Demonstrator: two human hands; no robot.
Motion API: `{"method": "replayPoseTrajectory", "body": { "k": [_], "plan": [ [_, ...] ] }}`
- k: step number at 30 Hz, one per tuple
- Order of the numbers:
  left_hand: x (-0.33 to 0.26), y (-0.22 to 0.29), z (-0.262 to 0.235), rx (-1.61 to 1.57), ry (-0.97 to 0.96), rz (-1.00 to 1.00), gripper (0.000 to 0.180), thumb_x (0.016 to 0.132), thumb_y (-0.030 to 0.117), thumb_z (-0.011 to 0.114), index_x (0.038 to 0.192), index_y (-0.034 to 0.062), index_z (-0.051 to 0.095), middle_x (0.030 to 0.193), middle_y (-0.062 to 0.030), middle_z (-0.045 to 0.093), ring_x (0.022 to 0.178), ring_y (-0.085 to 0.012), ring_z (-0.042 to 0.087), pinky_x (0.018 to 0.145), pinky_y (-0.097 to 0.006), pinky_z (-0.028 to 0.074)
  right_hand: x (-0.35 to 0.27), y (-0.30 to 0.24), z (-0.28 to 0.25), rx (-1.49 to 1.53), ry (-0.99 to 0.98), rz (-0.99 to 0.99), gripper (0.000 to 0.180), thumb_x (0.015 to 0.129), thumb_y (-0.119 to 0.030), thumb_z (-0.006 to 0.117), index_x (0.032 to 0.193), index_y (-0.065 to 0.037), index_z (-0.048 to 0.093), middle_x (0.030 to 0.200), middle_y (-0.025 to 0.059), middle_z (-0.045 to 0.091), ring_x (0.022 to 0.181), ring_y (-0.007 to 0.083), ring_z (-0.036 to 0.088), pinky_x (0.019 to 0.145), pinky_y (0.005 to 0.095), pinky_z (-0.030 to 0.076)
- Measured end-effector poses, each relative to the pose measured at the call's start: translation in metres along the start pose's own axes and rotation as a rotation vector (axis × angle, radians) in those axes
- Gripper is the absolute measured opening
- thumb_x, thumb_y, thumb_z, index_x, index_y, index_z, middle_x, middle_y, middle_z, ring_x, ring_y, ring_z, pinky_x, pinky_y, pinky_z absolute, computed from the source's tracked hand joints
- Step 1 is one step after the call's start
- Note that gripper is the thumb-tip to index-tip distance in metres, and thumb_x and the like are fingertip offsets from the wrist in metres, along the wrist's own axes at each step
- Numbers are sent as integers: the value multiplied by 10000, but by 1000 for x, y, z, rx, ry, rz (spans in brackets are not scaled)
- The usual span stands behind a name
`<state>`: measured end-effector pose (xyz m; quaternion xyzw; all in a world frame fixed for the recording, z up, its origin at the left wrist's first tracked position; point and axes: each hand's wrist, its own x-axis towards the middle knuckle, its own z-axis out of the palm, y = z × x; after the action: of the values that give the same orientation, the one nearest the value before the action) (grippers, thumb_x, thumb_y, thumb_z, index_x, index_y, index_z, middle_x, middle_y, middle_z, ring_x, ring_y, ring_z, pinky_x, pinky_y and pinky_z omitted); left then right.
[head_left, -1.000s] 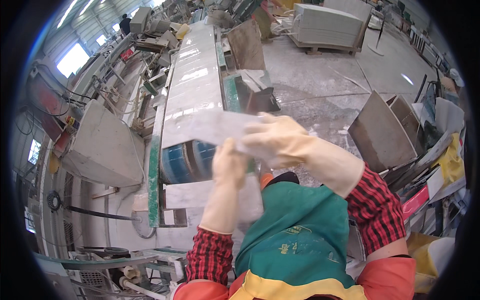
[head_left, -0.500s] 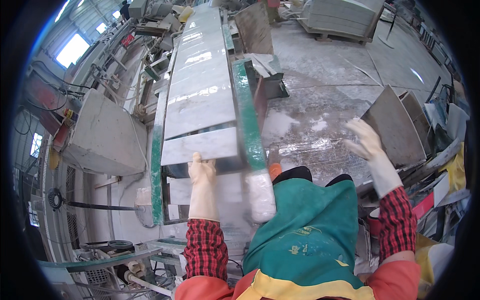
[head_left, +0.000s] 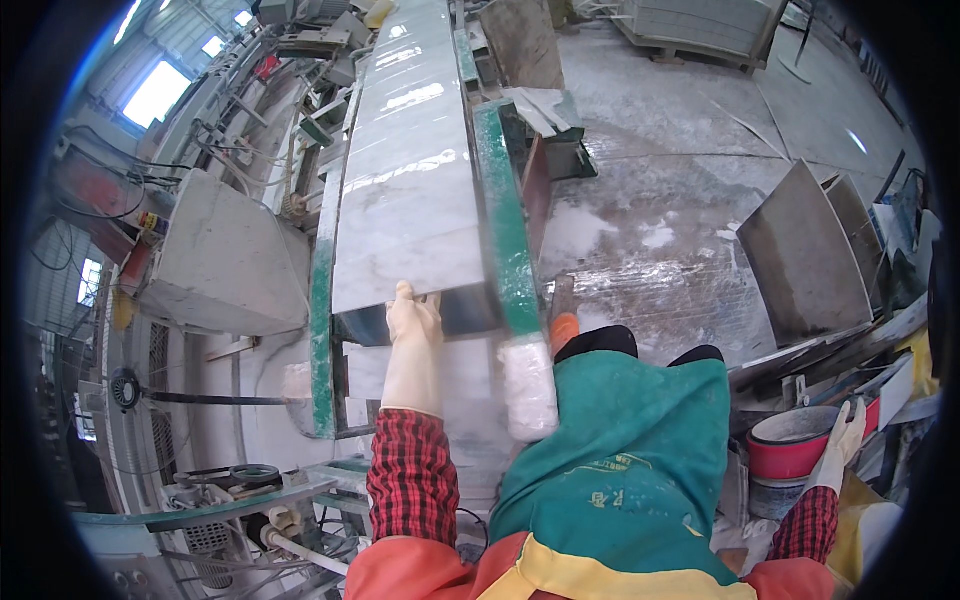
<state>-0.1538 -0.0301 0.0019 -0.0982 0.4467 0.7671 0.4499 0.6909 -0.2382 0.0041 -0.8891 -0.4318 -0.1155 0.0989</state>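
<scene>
A long, glossy white stone slab (head_left: 412, 210) with faint grey veining lies on a conveyor with green side rails (head_left: 508, 220). My left hand (head_left: 413, 318), in a cream rubber glove, is at the slab's near edge, thumb on top and the other fingers curled at the edge. Below that edge shows a dark belt or roller (head_left: 468, 312). Far to the right, my right hand (head_left: 850, 430), gloved alike, has its fingers stretched out and holds nothing. It is beside a red bucket (head_left: 778, 460), whose rim it may touch.
A white wrapped bundle (head_left: 528, 390) sits at the right rail's near end. Brown-grey panels (head_left: 805, 255) lean at the right among offcuts. A large pale stone block (head_left: 225, 255) stands left of the conveyor. Machine parts with a pulley (head_left: 255, 474) are at lower left.
The gap between the near white strip and the long slab no longer shows; their surface looks continuous. My right hand has dropped down and rightward to the red bucket, and the view has shifted slightly.
</scene>
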Motion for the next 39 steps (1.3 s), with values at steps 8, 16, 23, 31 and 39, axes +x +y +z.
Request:
{"method": "replayPoseTrajectory", "body": {
  "k": [8, 16, 23, 31, 39],
  "plan": [
    [-12, 3, 17, 271, 35, 57, 315, 1028, 174, 479, 1239, -59, 462, 1231, -166, 588, 1099, -296, 632, 909, -405, 606, -16, -14, -4, -62, 48, 9, 488, 975, -340, 528, 1363, -44, 527, 1383, 181, 531, 1282, 344, 473, 1098, 402, 350],
    [-3, 4, 6, 233, 43, 44, 306, 1033, 172, 471, 1218, -71, 477, 1218, -178, 593, 1094, -306, 638, 928, -399, 598, -28, -45, -15, -82, 74, 35, 471, 972, -346, 530, 1364, -85, 536, 1389, 149, 535, 1268, 335, 483, 1086, 408, 362],
    [44, 21, -28, 518, -167, -182, 485, 979, 332, 574, 1268, -49, 492, 1252, -201, 609, 1108, -330, 636, 944, -380, 553, -43, -58, -27, -123, 98, 34, 443, 944, -337, 544, 1307, -84, 570, 1335, 120, 574, 1243, 312, 506, 1052, 413, 398],
    [3, 48, -24, 760, -115, -133, 525, 949, 304, 606, 1358, -7, 498, 1401, -196, 503, 1329, -266, 450, 1068, -362, 408, -3, -102, -84, -129, 237, 134, 455, 799, -271, 616, 1213, -83, 589, 1177, 148, 596, 1130, 335, 552, 996, 440, 425],
    [0, 45, 5, 1607, -104, 311, 502, 974, 474, 488, 1290, 103, 611, 1113, -139, 688, 1070, -255, 628, 884, -371, 507, 24, -27, -62, -203, 222, 412, 566, 890, -357, 562, 1343, -26, 481, 1422, 155, 450, 1344, 320, 374, 1148, 422, 268]
  ]
}}
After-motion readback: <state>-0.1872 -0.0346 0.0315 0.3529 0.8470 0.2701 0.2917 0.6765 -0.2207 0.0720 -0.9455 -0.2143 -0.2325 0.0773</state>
